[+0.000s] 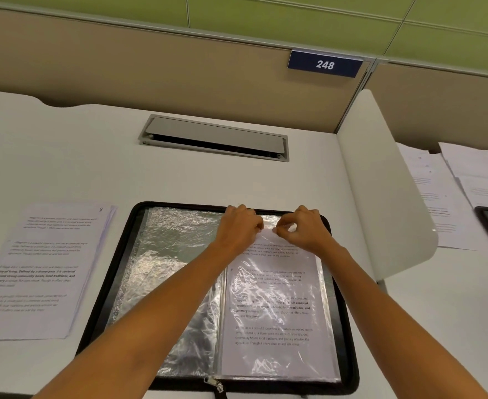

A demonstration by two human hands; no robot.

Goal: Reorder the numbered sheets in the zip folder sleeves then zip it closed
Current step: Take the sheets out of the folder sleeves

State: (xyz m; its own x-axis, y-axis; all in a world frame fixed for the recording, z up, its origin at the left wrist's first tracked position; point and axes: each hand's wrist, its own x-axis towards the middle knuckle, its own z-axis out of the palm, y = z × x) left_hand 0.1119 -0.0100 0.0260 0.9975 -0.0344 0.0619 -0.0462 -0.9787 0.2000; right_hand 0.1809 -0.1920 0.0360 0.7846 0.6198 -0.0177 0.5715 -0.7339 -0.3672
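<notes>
An office cubicle: tan partition [150,67], number plate [325,64] at 1 o'clock, cable hatch [214,138] in white desk [64,156].

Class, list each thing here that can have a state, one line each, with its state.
zip folder: open, lying flat.
zipper pull: at the near edge, unzipped.
left sleeve: empty, crinkled.
right sleeve: holds a printed sheet.
loose sheets: stacked outside the folder, "2" on top.
left hand: pinches the right sleeve's top edge.
right hand: pinches the same edge.
</notes>
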